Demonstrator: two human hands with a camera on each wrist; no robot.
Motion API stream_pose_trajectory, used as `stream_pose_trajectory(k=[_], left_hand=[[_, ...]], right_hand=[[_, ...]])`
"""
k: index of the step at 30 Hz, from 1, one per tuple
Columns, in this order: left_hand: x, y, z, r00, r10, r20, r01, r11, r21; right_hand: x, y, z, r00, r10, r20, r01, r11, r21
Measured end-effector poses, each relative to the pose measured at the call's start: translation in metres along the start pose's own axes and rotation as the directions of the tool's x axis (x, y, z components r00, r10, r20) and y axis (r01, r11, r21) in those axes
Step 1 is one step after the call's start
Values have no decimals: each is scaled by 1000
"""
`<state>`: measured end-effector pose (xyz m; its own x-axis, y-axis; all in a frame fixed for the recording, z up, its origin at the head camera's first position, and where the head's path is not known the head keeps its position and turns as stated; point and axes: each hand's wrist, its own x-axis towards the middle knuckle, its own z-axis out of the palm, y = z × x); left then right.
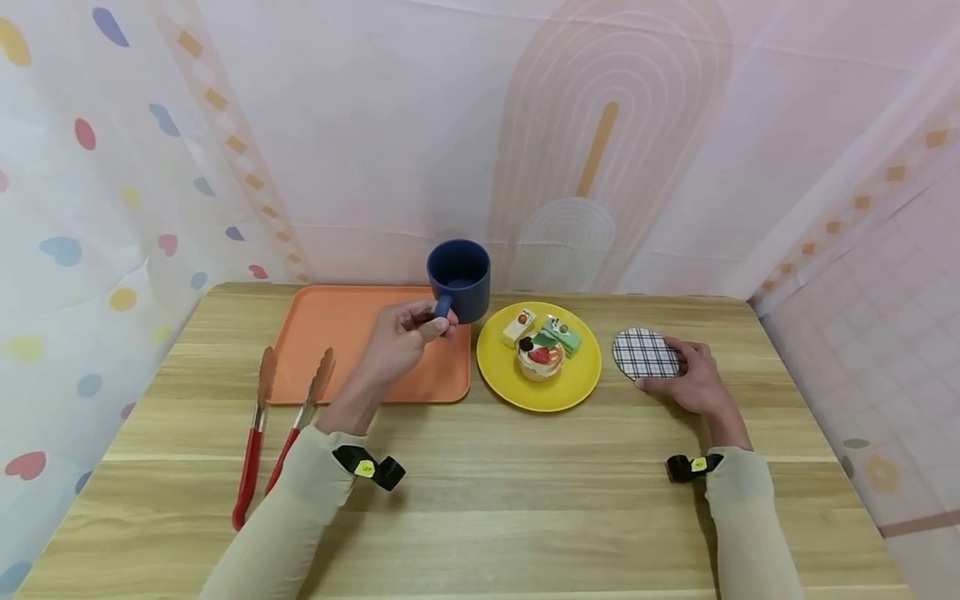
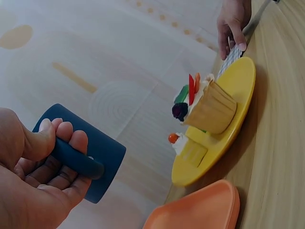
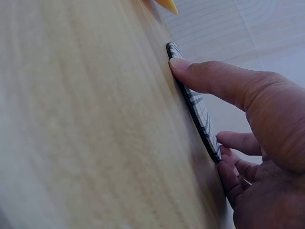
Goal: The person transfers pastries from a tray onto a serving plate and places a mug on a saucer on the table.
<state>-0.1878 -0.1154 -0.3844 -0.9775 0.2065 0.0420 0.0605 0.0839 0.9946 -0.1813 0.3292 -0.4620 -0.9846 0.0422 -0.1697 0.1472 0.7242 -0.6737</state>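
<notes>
My left hand [image 1: 396,340] grips a dark blue mug [image 1: 469,293] by its handle, fingers curled through it. The mug is upright in the head view, raised over the back right corner of the orange tray [image 1: 360,342]. On the right side of the table, my right hand [image 1: 696,379] holds the edge of a round checked coaster [image 1: 642,353]. In the right wrist view, the thumb lies on the near rim of the coaster [image 3: 196,102] and the other fingers are round its far side. The coaster is low, close to the tabletop.
Between the hands stands a yellow plate [image 1: 498,385] bearing a fruit-topped cupcake [image 1: 538,363] and two small cake pieces. Red-handled tongs [image 1: 253,442] lie spread at the left, their tips by the tray. A patterned curtain [image 1: 375,150] hangs behind the wooden table [image 1: 525,517].
</notes>
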Motion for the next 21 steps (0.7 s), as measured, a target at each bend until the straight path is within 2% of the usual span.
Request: stream_pose_trajectory(k=[5, 12, 21], left_hand=[[3, 1, 8, 1000, 3, 14, -3, 1000, -18], [7, 2, 18, 999, -22, 25, 23, 999, -25], [11, 1, 31, 999, -13, 46, 15, 1000, -25]], right_hand=[[-1, 0, -1, 1000, -1, -1, 1, 1000, -1], [-1, 0, 0, 1000, 4, -1, -4, 1000, -6], [-1, -1, -1, 1000, 8, 4, -8, 1000, 0]])
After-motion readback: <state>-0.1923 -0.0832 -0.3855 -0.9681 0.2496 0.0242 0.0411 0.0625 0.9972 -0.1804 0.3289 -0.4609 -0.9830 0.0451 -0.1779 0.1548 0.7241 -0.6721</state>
